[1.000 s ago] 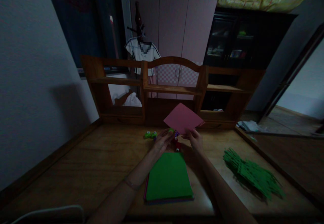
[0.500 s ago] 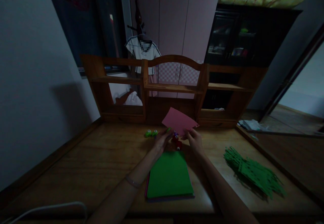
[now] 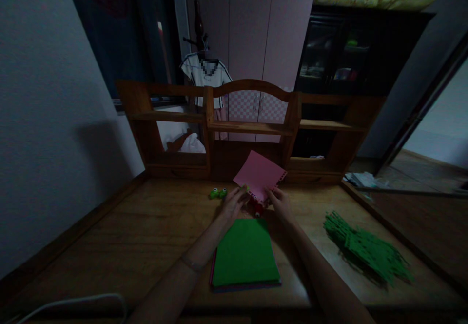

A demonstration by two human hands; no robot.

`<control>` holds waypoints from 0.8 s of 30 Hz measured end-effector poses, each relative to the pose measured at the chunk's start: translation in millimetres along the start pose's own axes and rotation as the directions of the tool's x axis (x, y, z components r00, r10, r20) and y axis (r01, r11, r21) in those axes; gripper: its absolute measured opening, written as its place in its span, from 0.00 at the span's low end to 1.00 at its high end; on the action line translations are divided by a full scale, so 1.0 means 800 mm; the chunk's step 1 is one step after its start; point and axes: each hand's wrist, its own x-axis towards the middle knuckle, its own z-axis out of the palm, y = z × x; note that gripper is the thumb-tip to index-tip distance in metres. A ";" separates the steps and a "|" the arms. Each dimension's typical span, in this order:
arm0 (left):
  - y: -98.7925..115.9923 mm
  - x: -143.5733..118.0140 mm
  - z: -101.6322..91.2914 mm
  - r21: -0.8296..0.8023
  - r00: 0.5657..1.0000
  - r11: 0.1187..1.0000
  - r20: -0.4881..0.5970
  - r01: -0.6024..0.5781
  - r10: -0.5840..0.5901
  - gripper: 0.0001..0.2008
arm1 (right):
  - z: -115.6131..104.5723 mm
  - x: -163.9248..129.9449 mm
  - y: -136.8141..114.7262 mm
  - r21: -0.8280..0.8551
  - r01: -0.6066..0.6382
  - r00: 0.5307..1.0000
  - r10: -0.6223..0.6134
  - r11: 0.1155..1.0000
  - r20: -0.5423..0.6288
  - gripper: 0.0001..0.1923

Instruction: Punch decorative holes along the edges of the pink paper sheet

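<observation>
Both the left hand [image 3: 234,202] and right hand [image 3: 280,201] are gripping 1 pink sheet [image 3: 259,173], edge partly punched; the green paper stack [image 3: 244,253] is lying untouched.

Pink paper sheet [image 3: 259,175], green stack [image 3: 244,252], green strips [image 3: 367,253], brown wooden table [image 3: 120,236].

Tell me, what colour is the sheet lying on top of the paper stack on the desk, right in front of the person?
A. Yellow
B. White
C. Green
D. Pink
C: the stack of paper shows a green top sheet lying flat on the desk, while the pink sheet is held up beyond it by the left hand and right hand.
</observation>
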 end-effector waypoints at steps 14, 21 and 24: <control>-0.004 0.000 -0.004 0.044 0.998 0.998 0.046 0.040 -0.042 0.13 | 0.005 0.003 -0.001 0.028 -0.035 0.999 0.035 0.999 -0.002 0.20; 0.000 -0.004 0.002 0.045 0.999 0.998 0.036 0.035 -0.037 0.13 | 0.001 0.004 0.010 0.150 -0.090 0.995 0.082 0.985 0.057 0.19; 0.001 -0.005 0.005 0.033 0.999 0.998 0.030 0.044 -0.045 0.15 | 0.001 0.005 0.013 0.161 -0.094 0.995 0.088 0.983 0.047 0.18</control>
